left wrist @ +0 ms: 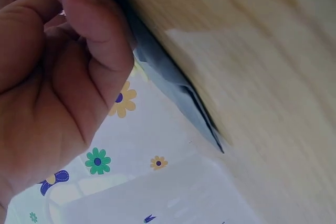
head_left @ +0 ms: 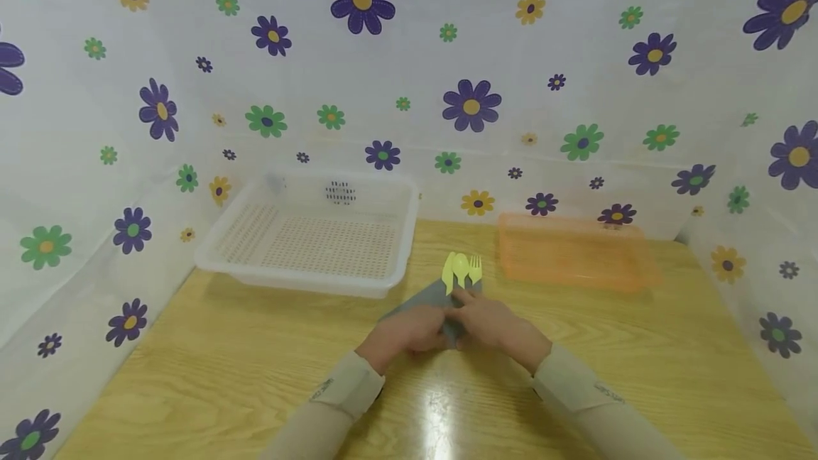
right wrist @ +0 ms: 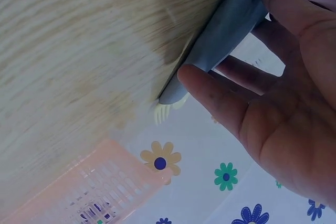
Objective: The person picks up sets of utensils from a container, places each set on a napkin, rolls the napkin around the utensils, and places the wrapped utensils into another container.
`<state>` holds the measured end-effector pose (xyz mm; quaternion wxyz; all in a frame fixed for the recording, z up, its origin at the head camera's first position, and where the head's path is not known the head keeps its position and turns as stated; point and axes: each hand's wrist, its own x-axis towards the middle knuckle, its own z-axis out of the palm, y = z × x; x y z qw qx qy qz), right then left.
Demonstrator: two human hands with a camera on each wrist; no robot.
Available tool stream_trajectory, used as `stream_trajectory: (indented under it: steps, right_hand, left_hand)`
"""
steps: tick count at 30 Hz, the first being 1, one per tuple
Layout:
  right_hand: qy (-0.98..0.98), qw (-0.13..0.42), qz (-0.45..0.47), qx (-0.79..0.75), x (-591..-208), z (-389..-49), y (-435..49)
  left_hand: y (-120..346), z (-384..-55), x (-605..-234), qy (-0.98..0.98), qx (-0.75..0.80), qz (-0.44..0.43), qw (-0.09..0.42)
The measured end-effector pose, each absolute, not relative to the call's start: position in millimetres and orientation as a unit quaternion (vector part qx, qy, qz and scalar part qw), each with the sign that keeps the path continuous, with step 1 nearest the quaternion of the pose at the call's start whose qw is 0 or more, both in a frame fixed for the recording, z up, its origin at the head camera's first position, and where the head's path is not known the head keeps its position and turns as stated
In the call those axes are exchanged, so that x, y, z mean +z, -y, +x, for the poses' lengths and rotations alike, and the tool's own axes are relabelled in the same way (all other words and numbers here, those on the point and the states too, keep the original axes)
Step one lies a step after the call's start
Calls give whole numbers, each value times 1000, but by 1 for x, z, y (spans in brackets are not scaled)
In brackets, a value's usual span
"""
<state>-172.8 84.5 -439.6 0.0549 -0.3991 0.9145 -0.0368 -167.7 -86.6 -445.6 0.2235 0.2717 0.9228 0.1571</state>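
In the head view, a grey cloth napkin [head_left: 427,298] lies on the table, folded over the lower part of a yellow knife [head_left: 449,272], spoon [head_left: 461,267] and fork [head_left: 476,268]. Their upper ends stick out at the far side. My left hand [head_left: 415,329] grips the napkin's near left part with curled fingers. From the other side my right hand [head_left: 488,319] holds the folded cloth, thumb near its closer end and a finger along it, as the right wrist view shows. The cutlery handles are hidden under the cloth and hands.
A white perforated plastic basket [head_left: 399,261] stands at the back left of the wooden table [head_left: 211,368]. An orange slotted tray [head_left: 578,277] is at the back right. Behind and beside the table hangs a white flowered curtain [head_left: 409,55].
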Motion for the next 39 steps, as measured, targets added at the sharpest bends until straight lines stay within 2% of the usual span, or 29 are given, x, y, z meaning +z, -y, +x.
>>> stream_trajectory:
  steps: [12,27,39]
  right_hand:
    - [-907,58,-415,-46,-439,-172,-85]
    - [-911,75,-401,-60,-440,-175,-83]
    - [-917,87,-384,-70,-435,-168,-84]
  left_hand:
    - [90,-167,-447,-918,179,258,242]
    - [92,-178,-443,-889,266,211,308]
    - [90,-168,-440,-896,255,216,293]
